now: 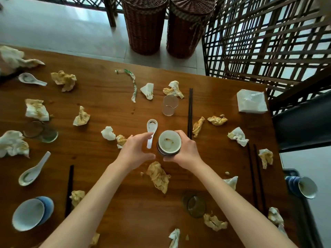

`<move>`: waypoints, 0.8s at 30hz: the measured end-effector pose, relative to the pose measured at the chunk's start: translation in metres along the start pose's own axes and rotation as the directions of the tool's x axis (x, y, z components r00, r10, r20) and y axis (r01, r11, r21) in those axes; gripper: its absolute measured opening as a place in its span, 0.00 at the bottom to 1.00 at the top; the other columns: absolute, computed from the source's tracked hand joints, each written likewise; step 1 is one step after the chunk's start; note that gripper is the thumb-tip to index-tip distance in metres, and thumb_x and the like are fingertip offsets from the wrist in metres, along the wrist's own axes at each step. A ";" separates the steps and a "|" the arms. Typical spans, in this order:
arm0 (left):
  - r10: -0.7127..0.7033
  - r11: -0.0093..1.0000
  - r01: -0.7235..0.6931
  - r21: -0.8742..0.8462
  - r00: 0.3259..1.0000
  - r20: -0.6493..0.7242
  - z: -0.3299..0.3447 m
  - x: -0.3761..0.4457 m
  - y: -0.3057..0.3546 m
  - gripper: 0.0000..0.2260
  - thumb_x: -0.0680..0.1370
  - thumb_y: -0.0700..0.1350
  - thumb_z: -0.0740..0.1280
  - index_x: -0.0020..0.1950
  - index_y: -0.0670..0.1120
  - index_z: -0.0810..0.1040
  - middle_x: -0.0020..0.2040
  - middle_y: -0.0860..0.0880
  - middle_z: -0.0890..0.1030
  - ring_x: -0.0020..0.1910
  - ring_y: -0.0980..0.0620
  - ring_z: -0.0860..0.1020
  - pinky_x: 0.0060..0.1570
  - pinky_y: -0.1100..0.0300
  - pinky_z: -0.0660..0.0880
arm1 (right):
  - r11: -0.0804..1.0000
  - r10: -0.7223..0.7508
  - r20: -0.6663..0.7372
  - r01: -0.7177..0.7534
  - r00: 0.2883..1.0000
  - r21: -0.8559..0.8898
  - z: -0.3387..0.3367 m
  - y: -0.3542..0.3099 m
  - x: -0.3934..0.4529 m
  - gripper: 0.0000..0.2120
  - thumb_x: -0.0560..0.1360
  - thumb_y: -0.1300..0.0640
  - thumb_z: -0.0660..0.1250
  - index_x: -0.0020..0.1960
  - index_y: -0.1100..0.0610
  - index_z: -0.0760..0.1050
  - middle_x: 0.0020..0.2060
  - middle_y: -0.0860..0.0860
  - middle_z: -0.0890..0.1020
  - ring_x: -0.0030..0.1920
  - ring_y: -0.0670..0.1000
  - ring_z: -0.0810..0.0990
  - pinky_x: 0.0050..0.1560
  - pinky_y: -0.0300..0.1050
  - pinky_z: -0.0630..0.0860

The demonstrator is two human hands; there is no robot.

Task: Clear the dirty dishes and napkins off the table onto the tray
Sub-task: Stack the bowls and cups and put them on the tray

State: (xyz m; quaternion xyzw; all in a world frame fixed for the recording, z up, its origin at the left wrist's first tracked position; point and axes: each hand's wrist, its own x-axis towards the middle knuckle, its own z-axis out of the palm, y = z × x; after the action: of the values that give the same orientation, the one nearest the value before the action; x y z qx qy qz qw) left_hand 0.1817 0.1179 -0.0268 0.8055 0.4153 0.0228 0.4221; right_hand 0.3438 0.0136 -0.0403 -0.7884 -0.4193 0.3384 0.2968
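Observation:
My right hand (186, 151) grips a small dirty bowl (169, 142), white inside and dark outside, just above the middle of the wooden table (111, 97). My left hand (136, 149) pinches the handle of a white ceramic spoon (151, 127) right beside the bowl. Several crumpled, stained napkins (158, 176) lie scattered over the table. At the far right edge a dark tray (302, 208) holds stacked blue bowls (302, 187) lying on their side.
Two more white spoons (32, 173) (30, 79), a blue bowl (31, 213), clear glasses (169, 105) (195, 204) (42, 131), black chopsticks (190, 111) (256, 176) and a tissue pack (251, 101) sit on the table. Wicker baskets (146, 24) and a lattice screen (268, 42) stand behind.

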 end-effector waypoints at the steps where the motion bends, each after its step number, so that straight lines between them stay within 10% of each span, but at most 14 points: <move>1: 0.003 1.000 -0.003 0.000 1.000 -0.011 0.001 0.000 -0.001 0.36 0.66 0.44 0.78 0.71 0.50 0.68 0.64 0.51 0.76 0.65 0.51 0.71 0.68 0.43 0.64 | 1.000 -0.006 -0.001 0.006 1.000 0.002 0.000 0.001 0.001 0.39 0.54 0.53 0.83 0.60 0.50 0.69 0.49 0.41 0.77 0.51 0.42 0.76 0.44 0.29 0.70; 24: -0.114 0.993 0.108 -0.041 0.976 -0.185 -0.013 -0.045 -0.015 0.27 0.69 0.47 0.75 0.67 0.53 0.73 0.61 0.54 0.77 0.63 0.56 0.71 0.67 0.52 0.67 | 0.991 -0.136 -0.058 0.136 0.989 0.003 0.002 -0.005 -0.004 0.33 0.57 0.51 0.81 0.59 0.52 0.73 0.46 0.38 0.76 0.46 0.37 0.75 0.41 0.21 0.69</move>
State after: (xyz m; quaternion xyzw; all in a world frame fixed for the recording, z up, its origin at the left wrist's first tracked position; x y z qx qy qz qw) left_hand 0.1379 0.1002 -0.0150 0.7686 0.4972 0.0810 0.3943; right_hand 0.3384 0.0132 -0.0366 -0.7664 -0.4620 0.2960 0.3339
